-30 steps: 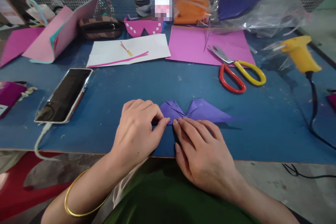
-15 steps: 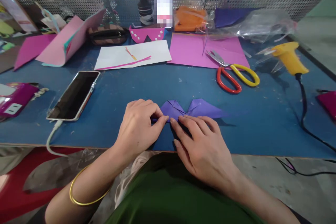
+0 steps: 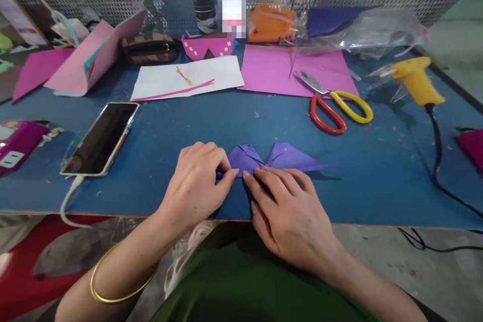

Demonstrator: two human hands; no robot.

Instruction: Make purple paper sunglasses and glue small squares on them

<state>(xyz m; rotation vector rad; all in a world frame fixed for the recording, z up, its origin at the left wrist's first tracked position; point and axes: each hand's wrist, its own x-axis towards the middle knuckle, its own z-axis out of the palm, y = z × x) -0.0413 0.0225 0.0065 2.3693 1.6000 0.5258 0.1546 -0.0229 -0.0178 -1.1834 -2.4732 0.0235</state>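
Note:
A folded piece of purple paper (image 3: 289, 156) lies on the blue table in front of me, its two upper humps meeting in a notch and a thin point running off to the right. My left hand (image 3: 202, 178) pinches the paper's left end between thumb and curled fingers; that end is mostly covered. My right hand (image 3: 290, 201) rests with its fingers stretched out, the fingertips pressing on the lower edge near the middle. The left thumb tip and right index fingertip are close together but apart.
Scissors (image 3: 327, 103) with red and yellow handles lie partly on pink paper (image 3: 267, 68). A yellow glue gun (image 3: 417, 80) with a black cord stands at the right. Left are a charging phone (image 3: 101, 138) and white paper (image 3: 151, 80). A pink mask (image 3: 209, 48) stands behind.
The view has shifted slightly, so the table's things sit a little further left. Both hands keep nearly the same places on the purple paper.

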